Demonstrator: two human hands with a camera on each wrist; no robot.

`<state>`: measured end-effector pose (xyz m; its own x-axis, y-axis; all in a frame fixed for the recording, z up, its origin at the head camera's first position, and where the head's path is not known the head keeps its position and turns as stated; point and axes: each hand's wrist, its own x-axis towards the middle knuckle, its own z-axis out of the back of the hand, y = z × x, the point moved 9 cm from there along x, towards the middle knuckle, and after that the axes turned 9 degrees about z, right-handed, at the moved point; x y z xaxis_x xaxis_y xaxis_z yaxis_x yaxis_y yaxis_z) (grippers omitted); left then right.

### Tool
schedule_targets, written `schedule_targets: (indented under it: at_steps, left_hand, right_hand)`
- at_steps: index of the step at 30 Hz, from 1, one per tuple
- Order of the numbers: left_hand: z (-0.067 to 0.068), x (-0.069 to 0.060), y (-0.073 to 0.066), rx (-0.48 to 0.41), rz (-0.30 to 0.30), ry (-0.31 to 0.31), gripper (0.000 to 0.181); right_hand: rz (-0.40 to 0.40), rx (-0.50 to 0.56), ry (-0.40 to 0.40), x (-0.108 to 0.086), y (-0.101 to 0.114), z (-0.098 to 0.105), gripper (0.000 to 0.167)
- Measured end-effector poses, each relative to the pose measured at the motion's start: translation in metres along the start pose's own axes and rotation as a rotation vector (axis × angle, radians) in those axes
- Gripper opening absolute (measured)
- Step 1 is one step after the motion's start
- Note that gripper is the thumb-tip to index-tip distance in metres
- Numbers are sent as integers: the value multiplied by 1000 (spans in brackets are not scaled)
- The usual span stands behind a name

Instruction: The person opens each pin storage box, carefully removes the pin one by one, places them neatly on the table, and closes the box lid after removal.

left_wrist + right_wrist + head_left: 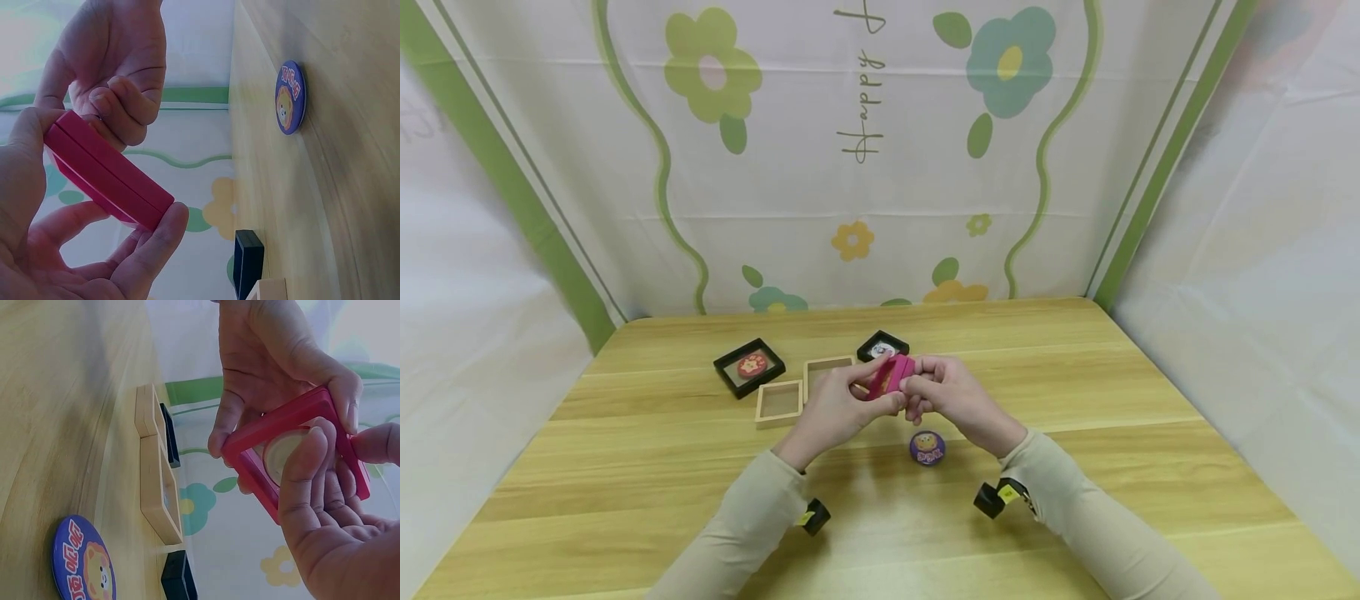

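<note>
Both hands hold a pink square display frame (901, 372) above the table. My left hand (835, 408) grips it by opposite edges, thumb on one side and fingers on the other. At another edge, my right hand (955, 398) pinches the frame, its other fingers curled in front of it in the right wrist view. Inside the frame is a round badge (282, 456), partly hidden by the right fingers. A purple round badge (927, 447) with a cartoon lion lies on the table below the hands.
A black frame (764, 381) with a red round badge lies at the left. Two light wooden frames, a small one (777, 423) and a larger one (827, 362), sit beside it. Behind the hands lies another black frame (870, 341) with a whitish badge. A patterned cloth (910, 183) hangs behind the table.
</note>
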<state>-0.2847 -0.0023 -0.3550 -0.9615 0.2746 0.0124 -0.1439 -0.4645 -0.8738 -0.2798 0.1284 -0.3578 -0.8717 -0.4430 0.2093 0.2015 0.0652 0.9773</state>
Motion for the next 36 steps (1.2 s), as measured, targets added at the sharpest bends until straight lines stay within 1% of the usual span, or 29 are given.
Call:
schedule_targets:
  at_steps: [7,16,22,29,36]
  left_hand:
    - [0,-1,0,-6,9,3,67]
    - [-1,-1,4,-11,32,10,69]
    - [1,-1,2,-4,28,-10,68]
    - [3,0,3,17,45,-38,69]
    - [3,-1,3,24,57,-40,68]
  right_hand:
    - [0,4,-2,1,-1,0,18]
    - [-12,2,-10,0,-3,0,18]
    - [-3,5,-8,0,-3,0,19]
    - [8,-5,-8,1,-3,0,19]
    - [7,-13,-12,1,-2,0,18]
